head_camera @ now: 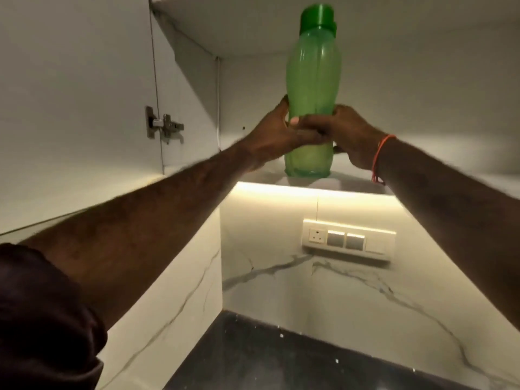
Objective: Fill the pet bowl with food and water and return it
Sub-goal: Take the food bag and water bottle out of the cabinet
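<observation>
A tall translucent green water bottle (312, 80) with a darker green cap stands upright at the front edge of an open upper cabinet's shelf (450, 175). My left hand (274, 133) grips its lower body from the left, fingers wrapped across the front. From the right, my right hand (350, 133) grips the same part; an orange thread circles that wrist. The bottle's base touches or sits just above the shelf; I cannot tell which. No pet bowl is in view.
The cabinet door (76, 94) stands open at the left, its metal hinge (163, 126) showing. Below are a lit marble backsplash, a switch and socket panel (349, 240), and a dark countertop (281, 358).
</observation>
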